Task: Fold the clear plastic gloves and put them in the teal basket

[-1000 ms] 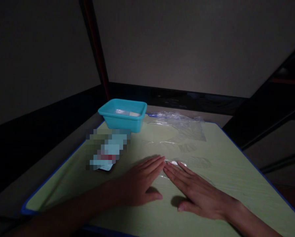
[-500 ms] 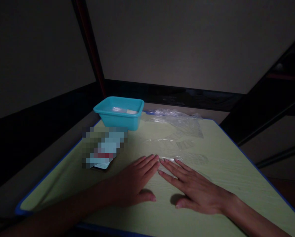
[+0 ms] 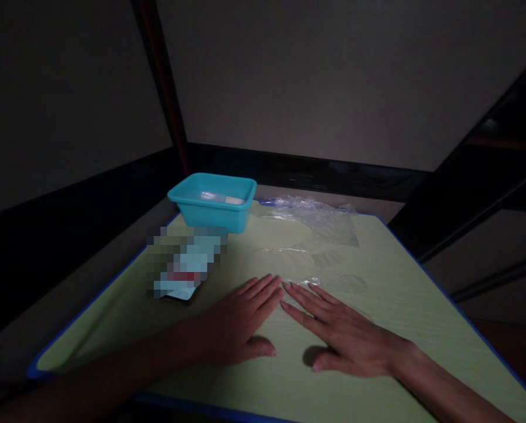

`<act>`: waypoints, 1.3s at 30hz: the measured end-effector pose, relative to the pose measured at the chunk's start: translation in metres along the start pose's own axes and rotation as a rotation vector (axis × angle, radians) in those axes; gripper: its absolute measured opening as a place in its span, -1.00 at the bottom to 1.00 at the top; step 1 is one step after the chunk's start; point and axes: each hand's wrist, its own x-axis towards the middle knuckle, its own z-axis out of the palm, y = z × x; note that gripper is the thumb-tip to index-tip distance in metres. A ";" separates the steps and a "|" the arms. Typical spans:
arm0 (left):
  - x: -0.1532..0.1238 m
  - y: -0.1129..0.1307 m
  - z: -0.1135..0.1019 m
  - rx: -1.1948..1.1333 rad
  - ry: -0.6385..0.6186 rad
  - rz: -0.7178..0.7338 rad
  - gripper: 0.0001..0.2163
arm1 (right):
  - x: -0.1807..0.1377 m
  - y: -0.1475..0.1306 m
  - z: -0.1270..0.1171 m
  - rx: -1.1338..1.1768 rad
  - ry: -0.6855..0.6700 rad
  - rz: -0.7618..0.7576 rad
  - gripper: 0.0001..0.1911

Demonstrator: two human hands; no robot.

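Palm down, my left hand [image 3: 240,320] lies on the pale green table [image 3: 404,282] with its fingers stretched out and nothing gripped. My right hand [image 3: 339,329] rests flat opposite it, fingers spread, the two hands' fingertips nearly meeting. Just beyond the fingertips is a thin clear plastic piece [image 3: 337,283], flat on the tabletop; my hands may cover part of it. Farther back lies another clear plastic strip [image 3: 302,258]. A crumpled clear plastic sheet or bag [image 3: 333,220] lies near the far edge.
At the far left corner stands a turquoise plastic basin [image 3: 214,214] with a whitish item and something shiny inside. In front of it lies a phone [image 3: 183,292], its screen mostly blurred out. The table has a blue rim [image 3: 478,335], and walls stand close behind and to the left.
Both hands stay flat in nearly the same place. The view has shifted very slightly; the plastic pieces, basin and phone have not visibly moved.
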 end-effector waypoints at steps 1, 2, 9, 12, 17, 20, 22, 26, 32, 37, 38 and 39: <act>0.000 0.000 0.001 -0.009 0.005 0.004 -0.28 | -0.001 0.000 -0.001 0.005 -0.006 0.007 -0.18; 0.000 -0.001 0.001 -0.016 0.007 0.005 -0.28 | -0.001 0.001 -0.001 0.006 -0.006 0.021 -0.16; -0.001 -0.001 0.001 -0.047 0.016 -0.006 -0.27 | -0.014 0.013 -0.003 -0.045 0.052 0.140 -0.15; -0.001 -0.001 0.001 -0.035 0.018 0.000 -0.28 | -0.016 0.015 -0.002 -0.067 0.052 0.154 -0.14; -0.001 -0.001 0.002 -0.033 0.017 -0.008 -0.28 | -0.016 0.016 0.001 -0.078 0.084 0.148 -0.17; -0.001 0.000 0.002 -0.050 0.022 -0.013 -0.27 | -0.015 0.017 0.001 -0.071 0.073 0.154 -0.20; 0.000 0.000 0.001 -0.051 0.019 -0.017 -0.27 | -0.015 0.017 0.001 -0.065 0.052 0.166 -0.20; 0.000 0.001 0.000 -0.037 0.000 -0.023 -0.28 | -0.015 0.018 0.001 -0.057 0.021 0.180 -0.20; -0.002 0.000 0.003 -0.048 0.040 -0.001 -0.29 | -0.015 0.016 -0.001 -0.032 -0.011 0.190 -0.21; -0.003 0.003 0.002 -0.061 0.029 -0.004 -0.25 | -0.016 0.016 0.000 -0.025 0.031 0.149 -0.24; -0.003 0.005 0.002 -0.059 0.021 -0.008 -0.25 | -0.017 0.016 0.000 -0.019 0.030 0.149 -0.25; -0.003 0.006 0.001 -0.052 0.011 -0.014 -0.25 | -0.017 0.016 -0.001 -0.009 0.024 0.155 -0.25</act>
